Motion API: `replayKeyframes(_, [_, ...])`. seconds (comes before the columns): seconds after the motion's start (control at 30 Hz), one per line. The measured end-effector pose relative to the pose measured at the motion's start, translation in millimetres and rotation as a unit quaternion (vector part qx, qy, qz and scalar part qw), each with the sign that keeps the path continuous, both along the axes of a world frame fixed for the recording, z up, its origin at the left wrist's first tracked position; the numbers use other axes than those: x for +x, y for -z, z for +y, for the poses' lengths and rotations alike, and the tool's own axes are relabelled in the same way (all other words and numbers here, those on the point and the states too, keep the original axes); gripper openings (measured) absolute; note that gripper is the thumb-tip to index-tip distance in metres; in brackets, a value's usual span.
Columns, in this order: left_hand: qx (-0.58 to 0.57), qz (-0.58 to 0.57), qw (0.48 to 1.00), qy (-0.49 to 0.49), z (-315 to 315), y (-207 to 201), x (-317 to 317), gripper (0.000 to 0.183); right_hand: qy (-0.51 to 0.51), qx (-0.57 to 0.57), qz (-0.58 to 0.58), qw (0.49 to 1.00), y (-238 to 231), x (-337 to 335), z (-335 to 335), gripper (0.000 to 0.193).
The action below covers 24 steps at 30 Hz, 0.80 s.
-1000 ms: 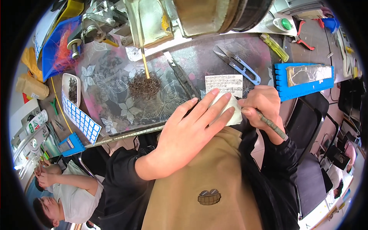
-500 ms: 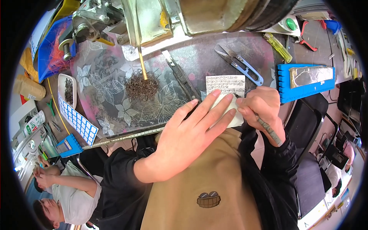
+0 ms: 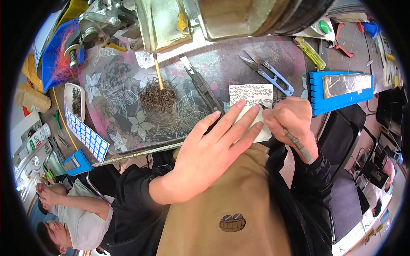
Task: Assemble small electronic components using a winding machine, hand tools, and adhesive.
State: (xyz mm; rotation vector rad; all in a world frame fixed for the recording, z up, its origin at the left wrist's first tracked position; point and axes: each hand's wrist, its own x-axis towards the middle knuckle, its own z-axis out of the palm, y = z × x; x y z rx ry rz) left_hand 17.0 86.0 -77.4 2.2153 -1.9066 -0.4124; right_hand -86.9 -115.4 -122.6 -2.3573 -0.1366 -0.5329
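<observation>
1. The left hand (image 3: 213,149) lies flat, fingers stretched out and together, pressing down on a white paper (image 3: 252,123) at the near edge of the surface (image 3: 222,68).
2. The right hand (image 3: 290,123) is closed around a grey pen (image 3: 299,145), its tip at the right edge of the paper; the hands are just beside each other, fingertips nearly touching.
3. A written note (image 3: 251,94) lies just beyond the paper, its near edge hidden under the fingertips.
4. Blue-handled snips (image 3: 267,72) lie far of the note, to its right.
5. A dark flat tool (image 3: 203,87) runs diagonally to the left of the note.
6. A pile of small wire hooks (image 3: 158,96) sits further left on the flowered mat, with a thin stick (image 3: 158,72) standing into it.
7. A blue rack (image 3: 341,87) holding a foil-like strip lies at the right.
8. A white tray (image 3: 74,100) and a blue-squared sheet (image 3: 87,134) sit at the left edge.
9. Another person (image 3: 72,213) sits low at the near left, hands together.
</observation>
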Motion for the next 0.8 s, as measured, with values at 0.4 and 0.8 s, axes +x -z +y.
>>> replayKeyframes(0.4, [0.009, 0.022, 1.0, -0.012, -1.2, 0.4, -0.5, 0.054, 0.008, 0.003, -0.006, 1.0, 3.4, -0.5, -1.2, 0.026])
replayKeyframes(0.8, [0.008, 0.033, 0.999, -0.011, 1.1, 0.1, -0.6, 0.055, -0.008, 0.014, 0.008, 1.0, 1.2, -1.5, -1.6, 0.026])
